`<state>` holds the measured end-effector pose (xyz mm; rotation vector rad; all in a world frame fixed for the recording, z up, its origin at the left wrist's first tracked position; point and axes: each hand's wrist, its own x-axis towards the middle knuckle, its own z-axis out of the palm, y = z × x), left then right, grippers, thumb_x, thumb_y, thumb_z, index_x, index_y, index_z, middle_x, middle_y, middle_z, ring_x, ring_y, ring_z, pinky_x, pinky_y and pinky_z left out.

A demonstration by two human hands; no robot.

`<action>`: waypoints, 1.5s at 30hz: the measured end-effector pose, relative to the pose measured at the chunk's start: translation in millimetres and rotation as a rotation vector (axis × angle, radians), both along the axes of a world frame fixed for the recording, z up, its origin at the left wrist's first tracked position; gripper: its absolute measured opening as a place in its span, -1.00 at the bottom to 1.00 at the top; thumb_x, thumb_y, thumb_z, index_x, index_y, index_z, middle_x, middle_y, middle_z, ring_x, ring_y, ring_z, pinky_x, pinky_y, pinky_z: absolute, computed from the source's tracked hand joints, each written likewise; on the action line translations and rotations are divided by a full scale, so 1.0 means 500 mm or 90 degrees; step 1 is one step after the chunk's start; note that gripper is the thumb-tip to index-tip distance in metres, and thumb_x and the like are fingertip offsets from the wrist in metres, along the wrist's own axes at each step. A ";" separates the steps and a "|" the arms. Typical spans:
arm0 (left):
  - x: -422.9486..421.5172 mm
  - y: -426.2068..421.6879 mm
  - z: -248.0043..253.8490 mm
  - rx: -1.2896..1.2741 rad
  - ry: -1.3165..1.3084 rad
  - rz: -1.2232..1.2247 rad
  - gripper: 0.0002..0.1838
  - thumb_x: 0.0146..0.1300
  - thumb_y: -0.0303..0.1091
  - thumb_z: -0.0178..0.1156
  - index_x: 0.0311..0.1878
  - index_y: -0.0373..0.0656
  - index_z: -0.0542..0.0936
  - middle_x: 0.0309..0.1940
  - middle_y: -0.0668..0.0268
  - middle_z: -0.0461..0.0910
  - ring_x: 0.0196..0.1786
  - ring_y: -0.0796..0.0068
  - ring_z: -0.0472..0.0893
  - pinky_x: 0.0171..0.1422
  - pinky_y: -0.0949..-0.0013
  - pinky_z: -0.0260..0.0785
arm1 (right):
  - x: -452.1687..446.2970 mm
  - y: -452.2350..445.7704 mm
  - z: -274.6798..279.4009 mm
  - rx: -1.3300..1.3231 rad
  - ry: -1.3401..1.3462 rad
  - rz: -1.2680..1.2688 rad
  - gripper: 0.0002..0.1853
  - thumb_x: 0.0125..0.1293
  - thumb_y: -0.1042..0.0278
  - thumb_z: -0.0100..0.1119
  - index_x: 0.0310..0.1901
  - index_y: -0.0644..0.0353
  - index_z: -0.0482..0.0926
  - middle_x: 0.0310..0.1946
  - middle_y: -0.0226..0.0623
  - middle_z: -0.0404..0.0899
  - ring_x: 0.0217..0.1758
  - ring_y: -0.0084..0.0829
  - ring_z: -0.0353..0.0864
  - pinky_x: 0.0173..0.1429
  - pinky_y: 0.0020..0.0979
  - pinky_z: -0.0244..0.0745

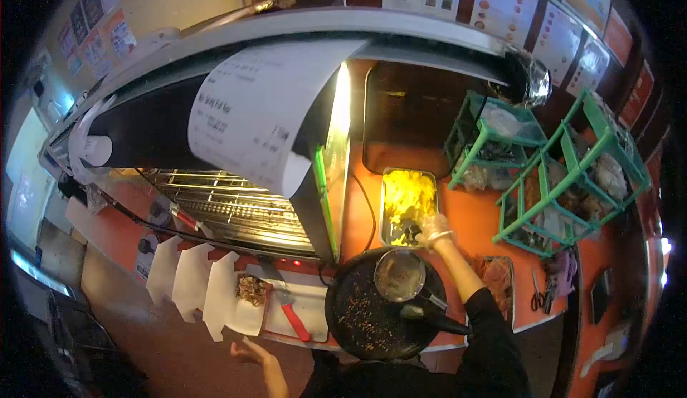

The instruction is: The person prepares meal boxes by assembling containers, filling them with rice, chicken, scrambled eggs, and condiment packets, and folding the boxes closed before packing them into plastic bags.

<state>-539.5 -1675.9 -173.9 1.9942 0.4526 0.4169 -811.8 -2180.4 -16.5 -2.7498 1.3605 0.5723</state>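
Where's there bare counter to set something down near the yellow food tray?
Widest: the orange counter between the yellow food tray and the green racks, though your right forearm crosses its near side. A narrower strip lies left of the tray, with a cable along it. The near edge is crowded: white cartons and the black pan.

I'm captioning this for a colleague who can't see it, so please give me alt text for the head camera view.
A person's right hand is at the corner of a tray of yellow food, next to a black pan on an orange counter. The left hand is open near white cartons, one holding brown food.
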 end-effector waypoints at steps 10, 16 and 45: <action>-0.169 -0.160 0.269 -0.044 -0.016 -0.184 -0.68 0.17 -0.42 0.03 -0.02 -0.21 0.26 -0.21 0.28 0.19 -0.16 0.40 0.25 -0.02 0.31 0.20 | -0.045 -0.101 -0.255 -0.087 -0.214 -0.053 -0.34 0.27 0.37 -0.11 0.41 0.06 -0.02 -0.29 -0.09 0.58 -0.28 -0.19 0.61 -0.31 -0.24 0.55; -0.190 -0.184 0.258 -0.078 -0.043 -0.287 -0.68 0.10 -0.57 -0.01 -0.03 -0.24 0.30 -0.23 0.27 0.16 -0.28 0.50 0.25 -0.13 0.40 0.22 | 0.022 -0.106 -0.296 -0.249 -0.170 -0.055 -0.32 0.29 0.25 -0.06 0.39 0.11 -0.09 -0.22 0.10 0.56 -0.39 -0.21 0.63 -0.41 -0.18 0.55; -0.104 -0.022 0.169 -0.184 0.092 -0.299 -0.61 0.14 -0.31 0.20 -0.02 -0.18 0.31 -0.18 0.26 0.27 -0.17 0.47 0.31 -0.10 0.37 0.27 | 0.117 0.264 0.223 0.847 -0.682 -0.489 -0.78 0.36 0.08 0.03 -0.29 0.03 0.47 -0.71 -0.61 0.26 -0.77 -0.72 0.17 -0.74 -0.57 0.06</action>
